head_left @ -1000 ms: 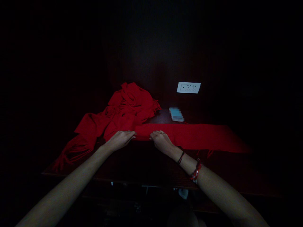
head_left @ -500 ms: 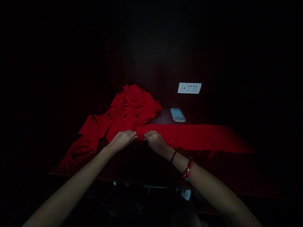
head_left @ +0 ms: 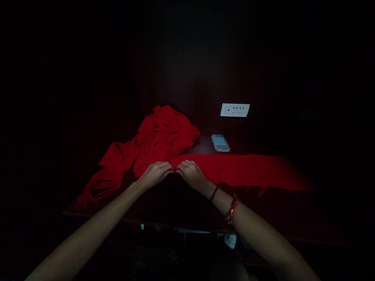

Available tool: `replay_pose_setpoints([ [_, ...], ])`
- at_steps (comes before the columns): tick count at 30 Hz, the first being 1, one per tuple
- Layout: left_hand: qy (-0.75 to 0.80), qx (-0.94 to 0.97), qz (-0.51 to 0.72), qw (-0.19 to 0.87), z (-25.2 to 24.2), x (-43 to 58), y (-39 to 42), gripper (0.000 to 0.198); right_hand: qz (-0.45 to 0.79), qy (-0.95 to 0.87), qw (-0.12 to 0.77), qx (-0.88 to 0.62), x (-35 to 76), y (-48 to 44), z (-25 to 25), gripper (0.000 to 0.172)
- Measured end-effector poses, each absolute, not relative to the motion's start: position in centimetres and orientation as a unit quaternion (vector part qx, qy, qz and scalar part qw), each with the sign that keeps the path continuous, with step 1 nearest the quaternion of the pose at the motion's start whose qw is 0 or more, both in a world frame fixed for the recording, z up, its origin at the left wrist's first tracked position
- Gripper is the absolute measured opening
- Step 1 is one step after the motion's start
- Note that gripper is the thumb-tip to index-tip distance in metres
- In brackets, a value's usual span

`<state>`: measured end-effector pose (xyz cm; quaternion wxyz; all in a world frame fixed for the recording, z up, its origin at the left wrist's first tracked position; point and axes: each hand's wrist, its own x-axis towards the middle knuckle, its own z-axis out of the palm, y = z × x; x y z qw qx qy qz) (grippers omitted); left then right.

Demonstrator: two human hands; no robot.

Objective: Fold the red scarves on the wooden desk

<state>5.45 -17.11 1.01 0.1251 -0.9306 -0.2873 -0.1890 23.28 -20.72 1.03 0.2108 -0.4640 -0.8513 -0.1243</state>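
Observation:
A red fringed scarf (head_left: 249,170) lies as a long flat band across the dark table, running off to the right. My left hand (head_left: 156,174) pinches its near edge. Close beside it, my right hand (head_left: 191,174) grips the same edge, and the fingertips of both hands almost meet. Behind and to the left, more red cloth (head_left: 166,127) is heaped up, with a tasselled end (head_left: 96,191) trailing toward the table's front left. Whether the heap and the flat band are one piece cannot be made out.
A phone-like flat object (head_left: 220,143) with a blurred light-blue face lies behind the scarf. A white socket plate (head_left: 235,110) is set in the dark wall. Below the front edge of the table (head_left: 131,220), a pale object (head_left: 230,241) shows dimly.
My left hand has slid a little to the right along the scarf's edge, closer to my right hand. The right hand has barely moved.

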Motion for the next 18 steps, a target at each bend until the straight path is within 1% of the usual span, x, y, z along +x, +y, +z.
replay_pose_setpoints([
  [2,-0.282,-0.933,-0.19,0.117,1.1,5.1,-17.0,0.017,-0.118,-0.853,0.208,-0.464,23.2,-20.6,0.8,0.013],
  [4,-0.281,-0.933,-0.181,0.135,1.4,4.4,-17.0,0.017,-0.113,-0.85,0.219,-0.465,23.2,-20.5,0.7,0.014],
  [10,-0.37,-0.881,-0.15,0.254,2.4,0.5,-16.7,0.029,-0.102,-0.831,0.265,-0.478,23.8,-20.5,1.0,0.019],
  [14,-0.443,-0.839,-0.163,0.27,3.2,-2.3,-15.9,0.032,-0.104,-0.815,0.286,-0.493,24.3,-20.4,1.5,0.018],
  [18,-0.499,-0.806,-0.146,0.282,5.6,-3.8,-14.9,0.028,-0.101,-0.794,0.303,-0.517,25.0,-20.3,1.8,0.017],
])
